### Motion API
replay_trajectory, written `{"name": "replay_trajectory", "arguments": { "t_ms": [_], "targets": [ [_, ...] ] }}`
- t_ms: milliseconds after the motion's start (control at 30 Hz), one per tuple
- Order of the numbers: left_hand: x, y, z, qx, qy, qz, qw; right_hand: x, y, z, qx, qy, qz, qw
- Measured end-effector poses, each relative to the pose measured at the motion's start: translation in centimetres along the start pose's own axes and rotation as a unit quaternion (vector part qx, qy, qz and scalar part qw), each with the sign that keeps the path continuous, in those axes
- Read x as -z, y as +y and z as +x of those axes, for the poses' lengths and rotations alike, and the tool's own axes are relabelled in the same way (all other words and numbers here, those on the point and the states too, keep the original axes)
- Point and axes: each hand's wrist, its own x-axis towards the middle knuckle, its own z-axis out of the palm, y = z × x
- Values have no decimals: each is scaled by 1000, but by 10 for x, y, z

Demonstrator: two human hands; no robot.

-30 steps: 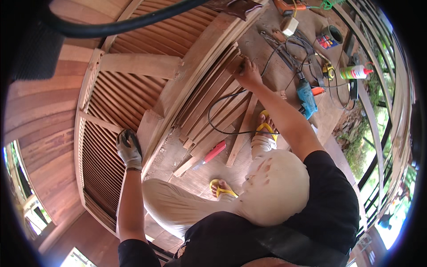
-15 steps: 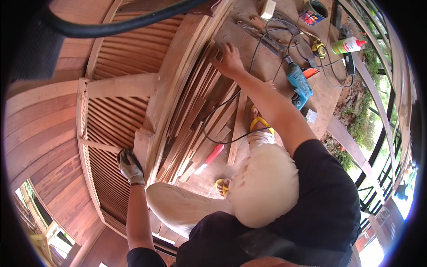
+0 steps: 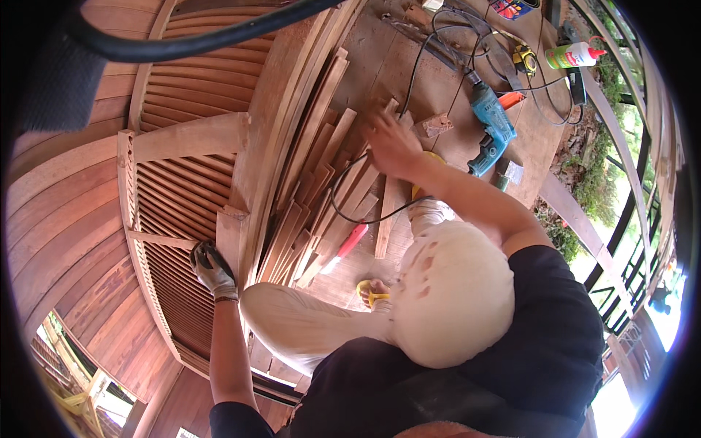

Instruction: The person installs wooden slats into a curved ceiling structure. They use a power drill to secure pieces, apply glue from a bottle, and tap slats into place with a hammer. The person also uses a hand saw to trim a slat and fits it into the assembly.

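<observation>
A: Starting nearest, what to note?

B: Gloved left hand (image 3: 212, 271), resting on the slatted frame (image 3: 193, 137), beside a thin crosspiece (image 3: 164, 239). Fingers partly bent against the wood; can't tell whether gripping or just steadying.

A: And slightly farther out?

B: Just right of the frame, on the floor (image 3: 361, 80): loose wooden strips (image 3: 314, 197), heaped unevenly, mostly lengthwise along the side rail. Beside them, a red-handled tool (image 3: 353, 240), lying free.

A: And the right hand (image 3: 394, 142)?

B: Bare, right of the frame and apart from it, over the outer edge of the strips. Too blurred to judge how wide the fingers, or whether holding anything.

A: How far along, then?

B: Partway, at a guess. Done: close-set slats in both visible sections of the frame. Left: plenty of strips, none visibly fixed. Can't make out any unfilled gap.

A: Anything beyond?

B: Farther right of the frame, a blue drill (image 3: 493, 124), untouched; past that, a yellow tape measure (image 3: 523, 60) and a red-capped bottle (image 3: 573, 55).
</observation>
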Motion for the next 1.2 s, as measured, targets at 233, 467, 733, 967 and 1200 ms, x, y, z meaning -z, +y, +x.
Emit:
{"name": "replay_trajectory", "arguments": {
  "t_ms": [233,467,733,967,1200],
  "targets": [
    [5,-3,5,-19,-37,43,998,-64,-7,-39,71,-12,-98,993],
    [9,-5,10,-31,-47,27,998,-69,37,-96,123,45,-66,989],
    [3,4,7,-56,-37,10,998,-23,69,-118,-279,378,152,869],
    [4,6,18,-72,-39,71,994,17,106,-63,-114,293,218,924],
    [-2,4,20,-25,-90,43,995,13,89,9,-105,249,202,941]
  ]
}}
